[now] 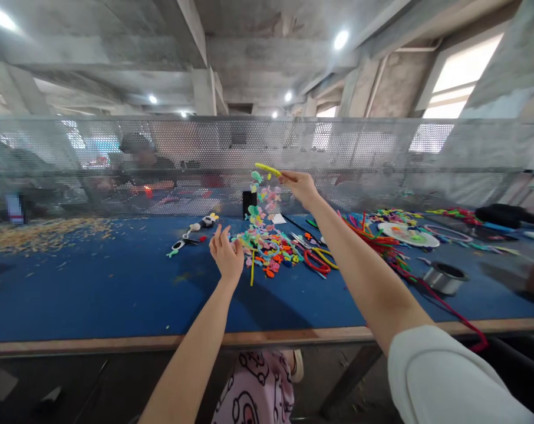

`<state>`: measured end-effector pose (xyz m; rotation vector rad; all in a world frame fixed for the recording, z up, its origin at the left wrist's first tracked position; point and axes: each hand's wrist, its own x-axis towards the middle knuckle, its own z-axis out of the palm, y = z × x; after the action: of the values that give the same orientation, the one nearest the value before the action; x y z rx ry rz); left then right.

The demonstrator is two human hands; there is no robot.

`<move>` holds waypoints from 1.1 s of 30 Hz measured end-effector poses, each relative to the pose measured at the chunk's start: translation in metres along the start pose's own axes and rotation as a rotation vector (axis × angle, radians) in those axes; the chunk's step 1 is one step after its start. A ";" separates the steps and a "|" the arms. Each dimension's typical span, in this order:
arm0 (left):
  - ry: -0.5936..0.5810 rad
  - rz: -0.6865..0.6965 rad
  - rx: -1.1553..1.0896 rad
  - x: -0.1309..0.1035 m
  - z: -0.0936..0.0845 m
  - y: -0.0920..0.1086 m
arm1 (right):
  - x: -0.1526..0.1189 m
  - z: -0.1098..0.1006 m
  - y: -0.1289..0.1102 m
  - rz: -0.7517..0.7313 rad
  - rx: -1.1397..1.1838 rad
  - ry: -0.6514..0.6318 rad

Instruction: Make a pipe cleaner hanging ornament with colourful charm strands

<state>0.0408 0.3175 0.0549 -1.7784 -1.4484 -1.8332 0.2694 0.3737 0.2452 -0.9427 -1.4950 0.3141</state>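
Note:
My right hand [299,187] is raised above the table, fingers pinching a fuzzy yellow pipe cleaner [267,169]. Below it hangs a cluster of small pastel charms [256,215], pink, mint and yellow, reaching down towards a heap of multicoloured small pieces [276,250]. Whether the cluster is tied to the pipe cleaner is hard to make out. At the heap's left edge, my left hand [226,253] has its fingers apart, beside the lower end of the cluster. Another yellow stem [251,271] sticks out of the heap towards me.
Scissors with red handles [316,262] lie right of the heap, and a black-and-white trinket [200,225] lies to its left. Farther right are bundled pipe cleaners [364,231], a white plate [408,234] and a wire spool [445,278]. A perforated metal screen [187,159] borders the blue table's back.

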 end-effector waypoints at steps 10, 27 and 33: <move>-0.085 0.074 -0.226 0.012 -0.009 0.023 | 0.050 -0.015 -0.041 -0.105 -0.188 -0.018; -0.438 -0.029 -0.464 0.142 0.033 0.112 | 0.028 0.000 -0.065 -0.134 -0.221 -0.159; -0.615 -0.359 -0.874 0.157 0.029 0.110 | 0.027 -0.001 -0.061 -0.151 -0.211 -0.191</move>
<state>0.0991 0.3570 0.2352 -2.8419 -1.2694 -2.4960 0.2509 0.3543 0.3064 -0.9798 -1.7905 0.1406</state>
